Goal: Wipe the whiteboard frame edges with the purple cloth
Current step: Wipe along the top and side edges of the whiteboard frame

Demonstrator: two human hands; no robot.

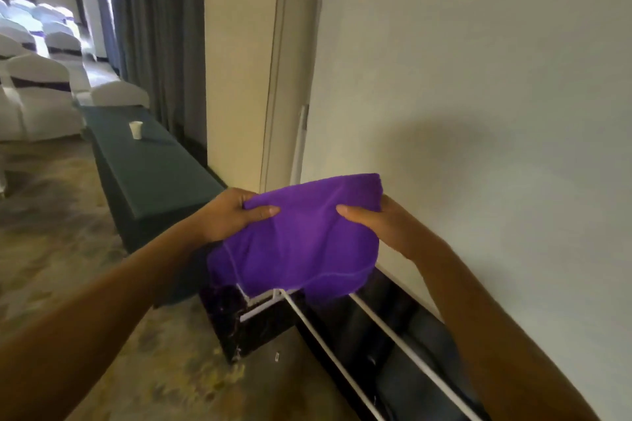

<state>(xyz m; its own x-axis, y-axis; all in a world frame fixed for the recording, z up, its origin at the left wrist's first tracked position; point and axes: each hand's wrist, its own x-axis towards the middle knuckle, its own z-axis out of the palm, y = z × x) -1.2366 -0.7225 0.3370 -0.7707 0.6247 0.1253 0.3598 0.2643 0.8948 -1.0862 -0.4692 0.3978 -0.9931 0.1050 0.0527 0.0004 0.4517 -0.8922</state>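
I hold the purple cloth (304, 236) folded and stretched between both hands in front of the whiteboard's lower left corner. My left hand (232, 215) grips its left edge, thumb on top. On the other side my right hand (376, 220) grips its right edge, thumb pressed on the fabric. The whiteboard (478, 113) fills the right half of the view, tilted, with its pale frame edge (316, 61) running down its left side. White stand bars (342, 372) show below the cloth. The cloth hangs just short of the board; I cannot tell whether it touches the frame.
A long table in dark green cover (150, 174) with a white cup (136, 130) stands to the left. White-covered chairs (37, 92) fill the far left. A cream pillar (239, 61) and grey curtain (154, 27) stand behind. Patterned carpet lies underfoot.
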